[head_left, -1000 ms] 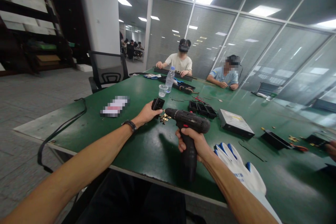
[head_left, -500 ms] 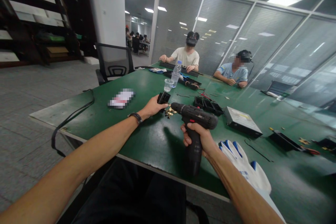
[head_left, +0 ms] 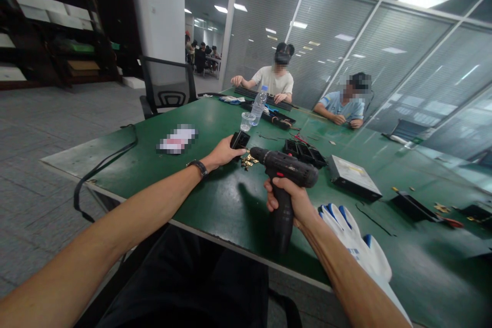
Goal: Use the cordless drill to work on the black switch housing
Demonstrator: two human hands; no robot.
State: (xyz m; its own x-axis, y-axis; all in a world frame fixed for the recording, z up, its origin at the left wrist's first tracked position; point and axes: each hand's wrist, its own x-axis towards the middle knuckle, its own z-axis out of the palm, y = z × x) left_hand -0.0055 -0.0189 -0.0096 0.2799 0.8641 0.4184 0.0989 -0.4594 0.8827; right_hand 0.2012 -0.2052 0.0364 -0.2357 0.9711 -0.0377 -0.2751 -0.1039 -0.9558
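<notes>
My right hand (head_left: 286, 195) is wrapped round the grip of a black cordless drill (head_left: 294, 169), its chuck pointing left. My left hand (head_left: 225, 152) is closed on a small black box-shaped part (head_left: 240, 140), held just left of the drill's front end. Whether the drill's tip touches the part cannot be made out. Below and between them, a small pile of brass-coloured metal pieces (head_left: 249, 161) lies on the green table (head_left: 215, 210). Behind the black part stand a clear plastic cup (head_left: 247, 121) and a water bottle (head_left: 259, 106).
A black divided tray (head_left: 304, 154) and a metal-topped drive box (head_left: 355, 177) lie right of the drill. White-and-blue gloves (head_left: 357, 241) rest beside my right forearm. A black open bin (head_left: 415, 206) is farther right. Two people sit across the table. A black strap (head_left: 103, 169) hangs over the left edge.
The view has shifted slightly. Both hands keep their grips on the drill and the black part, with almost no movement relative to each other.
</notes>
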